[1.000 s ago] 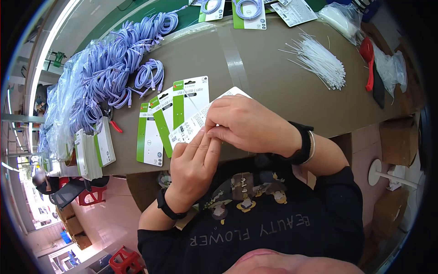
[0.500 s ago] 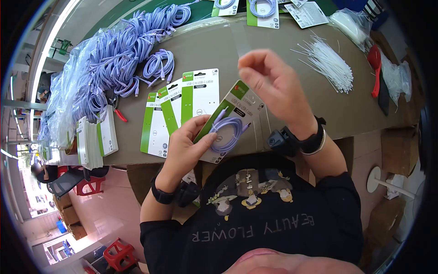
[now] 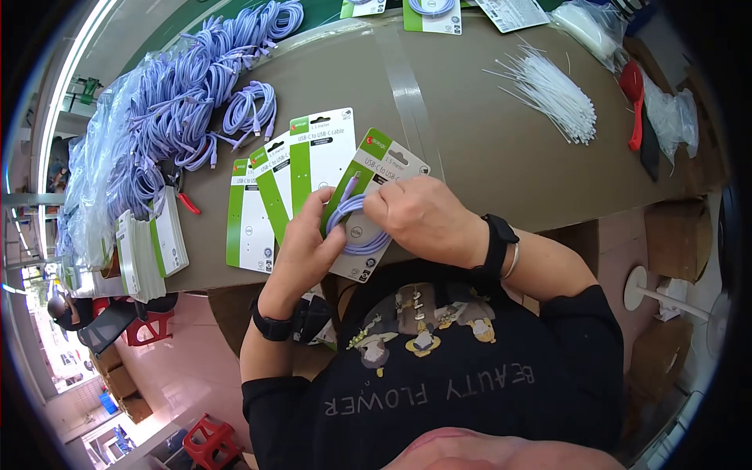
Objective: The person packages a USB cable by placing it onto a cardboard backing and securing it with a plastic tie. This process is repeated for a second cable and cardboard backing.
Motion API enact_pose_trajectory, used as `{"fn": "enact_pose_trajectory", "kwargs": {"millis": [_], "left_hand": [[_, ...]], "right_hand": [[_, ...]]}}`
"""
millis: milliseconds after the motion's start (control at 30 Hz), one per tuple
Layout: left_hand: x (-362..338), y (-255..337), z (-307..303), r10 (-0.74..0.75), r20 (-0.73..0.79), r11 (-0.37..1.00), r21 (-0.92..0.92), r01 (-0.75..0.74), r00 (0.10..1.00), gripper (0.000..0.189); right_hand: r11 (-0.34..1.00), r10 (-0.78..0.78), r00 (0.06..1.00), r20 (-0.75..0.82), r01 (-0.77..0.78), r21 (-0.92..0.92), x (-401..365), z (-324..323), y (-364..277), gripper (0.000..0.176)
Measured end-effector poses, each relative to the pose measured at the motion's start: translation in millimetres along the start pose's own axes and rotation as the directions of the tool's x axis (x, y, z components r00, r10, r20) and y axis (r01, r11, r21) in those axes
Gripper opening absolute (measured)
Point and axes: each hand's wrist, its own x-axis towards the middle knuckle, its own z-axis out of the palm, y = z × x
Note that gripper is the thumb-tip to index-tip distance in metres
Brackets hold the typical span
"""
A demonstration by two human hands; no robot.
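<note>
My left hand (image 3: 304,247) grips the lower left edge of a green and white cable card (image 3: 377,159), which is tilted. A coiled purple cable (image 3: 362,246) lies against the card's front, its plug pointing up. Over the coil's right side is my right hand (image 3: 415,215), fingers closed and pressed together; what they pinch is hidden. Three more cards (image 3: 323,157) without cables lie fanned out on the table just left of the held one.
Purple cables (image 3: 188,86) are heaped at the back left, with a single coil (image 3: 250,110) beside them. Card stacks (image 3: 141,254) and red-handled pliers (image 3: 188,203) are at the left. White zip ties (image 3: 552,98) and a red-handled tool (image 3: 633,102) lie at the right.
My right hand has come down from above the card onto the cable coil, its fingers now closed. The view has shifted slightly, so things on the table appear further left.
</note>
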Motion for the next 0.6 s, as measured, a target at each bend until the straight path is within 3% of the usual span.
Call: {"fn": "enact_pose_trajectory", "kwargs": {"millis": [100, 200, 233, 333, 467, 600], "left_hand": [[2, -5, -2, -0.011, 0.044, 1.0, 0.004, 0.011, 0.999, 0.044], [4, -25, 0, 0.099, -0.004, 0.995, 0.003, -0.099, 0.995, 0.045], [6, -24, -1, 0.103, -0.003, 0.995, 0.002, -0.103, 0.995, 0.045], [2, -18, 0, -0.151, 0.055, 0.979, -0.128, 0.157, 0.987, 0.048], [-1, -28, 6, -0.054, 0.01, 0.998, -0.023, 0.055, 0.998, 0.049], [-2, -30, 6, 0.05, -0.006, 0.996, 0.07, -0.05, 0.999, 0.049]], "right_hand": [[0.994, -0.081, 0.995, 0.059, 0.085, -0.071, 1, 1, 4, 0.022], [0.927, 0.018, 0.993, 0.12, -0.061, 0.369, 9, -8, 26, 0.014], [0.928, 0.021, 0.993, 0.119, -0.063, 0.366, 11, -11, 26, 0.014], [0.969, 0.075, 0.991, 0.112, -0.099, 0.228, 11, -13, 21, 0.008], [0.999, -0.019, 0.999, 0.042, 0.018, 0.039, 14, 5, 3, 0.01], [0.99, -0.135, 0.991, 0.015, 0.135, 0.037, 19, 13, 2, 0.011]]}}
